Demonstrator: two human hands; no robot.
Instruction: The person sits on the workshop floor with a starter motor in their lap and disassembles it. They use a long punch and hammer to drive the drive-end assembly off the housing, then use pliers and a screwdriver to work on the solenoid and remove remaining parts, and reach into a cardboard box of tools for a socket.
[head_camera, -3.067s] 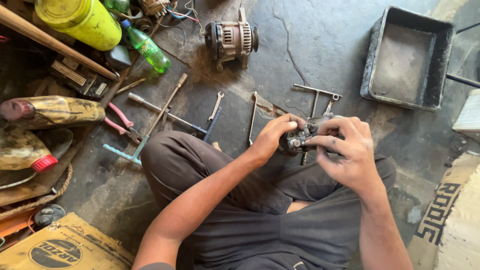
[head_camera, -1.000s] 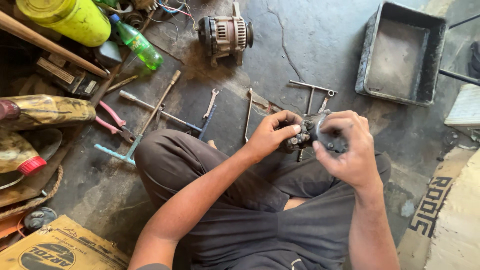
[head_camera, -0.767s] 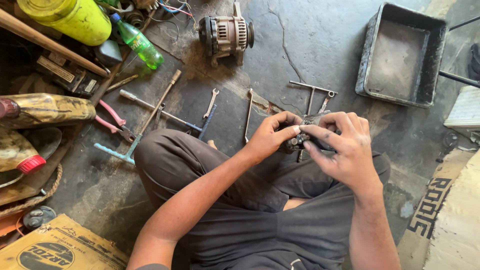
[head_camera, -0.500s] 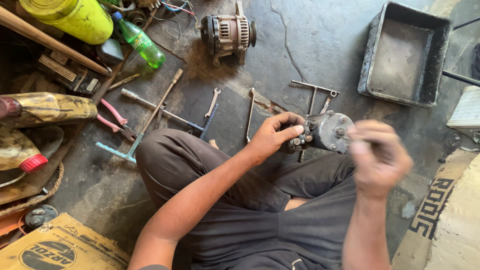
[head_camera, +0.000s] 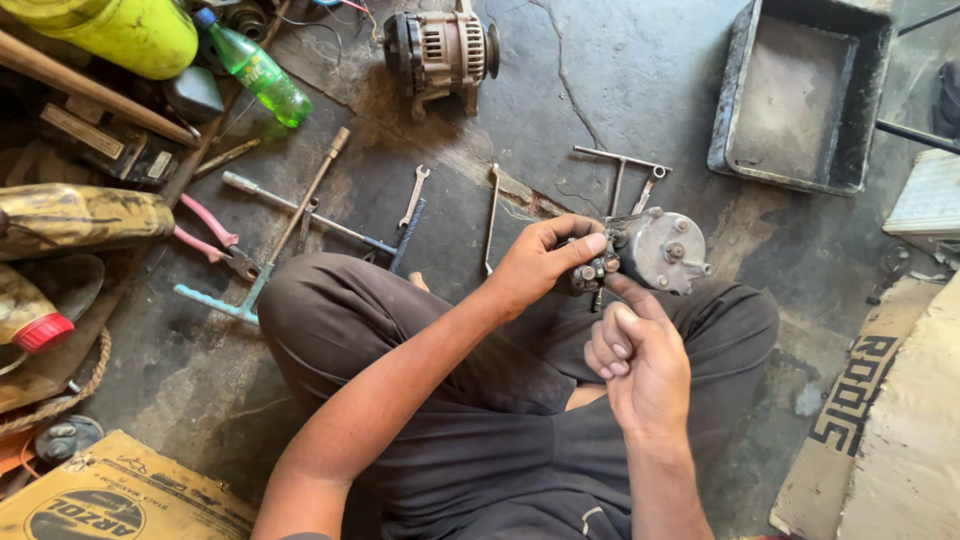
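Between left fingers (head_camera: 585, 245): starter motor (head_camera: 655, 250)

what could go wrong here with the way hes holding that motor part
The left hand alone holds the grey motor part above the lap, gripping one end, so it could tip and drop onto the leg or floor. The right hand pokes at its underside with one finger, which might get pinched or cut on the bolts. Wrenches lie loose on the dirty floor by the knee, easy to kick.
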